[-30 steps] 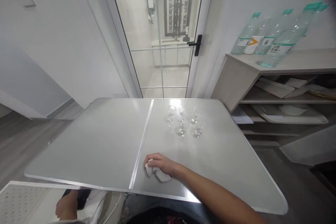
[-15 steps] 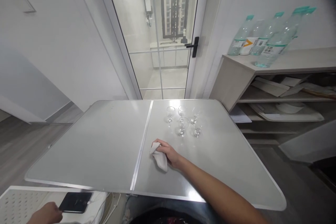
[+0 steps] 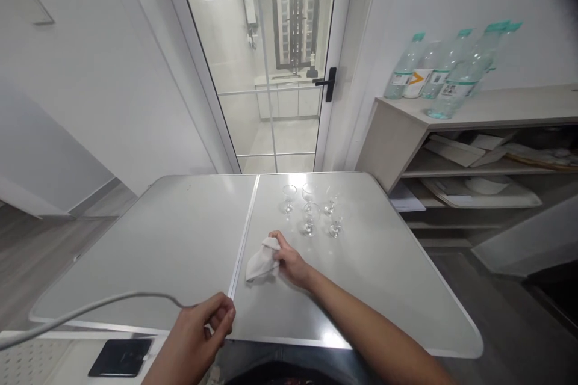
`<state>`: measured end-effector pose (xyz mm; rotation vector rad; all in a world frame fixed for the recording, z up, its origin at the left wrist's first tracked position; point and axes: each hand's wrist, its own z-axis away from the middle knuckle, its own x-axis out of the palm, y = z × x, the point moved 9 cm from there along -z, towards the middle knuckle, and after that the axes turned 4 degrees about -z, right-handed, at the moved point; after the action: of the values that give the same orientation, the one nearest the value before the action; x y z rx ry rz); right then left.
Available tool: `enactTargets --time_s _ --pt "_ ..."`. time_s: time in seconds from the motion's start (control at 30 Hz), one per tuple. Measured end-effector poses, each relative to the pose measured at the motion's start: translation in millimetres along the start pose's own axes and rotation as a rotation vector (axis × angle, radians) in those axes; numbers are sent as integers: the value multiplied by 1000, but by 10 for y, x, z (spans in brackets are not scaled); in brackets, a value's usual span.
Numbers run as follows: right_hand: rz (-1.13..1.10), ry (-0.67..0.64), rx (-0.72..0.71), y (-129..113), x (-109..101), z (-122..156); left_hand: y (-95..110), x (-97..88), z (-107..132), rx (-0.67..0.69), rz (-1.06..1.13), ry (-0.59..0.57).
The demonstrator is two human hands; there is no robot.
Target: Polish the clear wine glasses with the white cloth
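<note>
A white cloth point(image 3: 262, 261) hangs bunched from my right hand point(image 3: 291, 261), which is closed on its upper right corner over the table. The cloth's lower part spreads left toward the metal seam. My left hand point(image 3: 203, 331) is at the table's near edge, fingers curled in and thumb against them, with nothing visible inside. A grey cable point(image 3: 103, 301) runs from the left edge up to the back of this hand; whether it touches is unclear. Beyond my right hand several clear stemmed glasses point(image 3: 309, 219) stand upright in a group.
The grey folding table point(image 3: 180, 234) has a metal seam point(image 3: 244, 240). A black phone point(image 3: 120, 357) lies on a white perforated surface point(image 3: 36, 355) at lower left. At right, several plastic bottles point(image 3: 451, 90) stand on a shelf unit point(image 3: 397, 144). Behind the table is a glass door point(image 3: 293, 126).
My left hand has come from beside the phone right to the table's near edge. A grey cable has appeared. The cloth has spread out leftward and my right hand's grip has shifted slightly.
</note>
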<state>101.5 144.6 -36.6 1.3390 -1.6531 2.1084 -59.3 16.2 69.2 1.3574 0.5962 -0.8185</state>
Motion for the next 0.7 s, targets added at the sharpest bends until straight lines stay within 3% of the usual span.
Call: enactTargets --time_s 0.1,0.23,0.3,0.37,0.43,0.53,0.63,0.7 --pt "91 -42 -58 -52 58 -12 9 139 -147 24 61 108" --pt "240 -95 -112 -61 63 -43 104 311 -168 141 -7 444" --pt "284 -144 -89 -27 67 -38 110 389 -199 119 -74 607" --pt "309 -152 -51 -11 54 -17 79 481 -299 110 -84 641" --pt "296 -114 -10 -17 29 9 17 534 -431 125 -51 581" --pt "210 -76 81 18 33 29 -42 379 -529 142 -37 587" --pt "107 12 128 87 -50 -19 40 36 -494 88 -88 782" --pt "53 80 133 134 -159 -78 236 -78 -503 108 -88 861"
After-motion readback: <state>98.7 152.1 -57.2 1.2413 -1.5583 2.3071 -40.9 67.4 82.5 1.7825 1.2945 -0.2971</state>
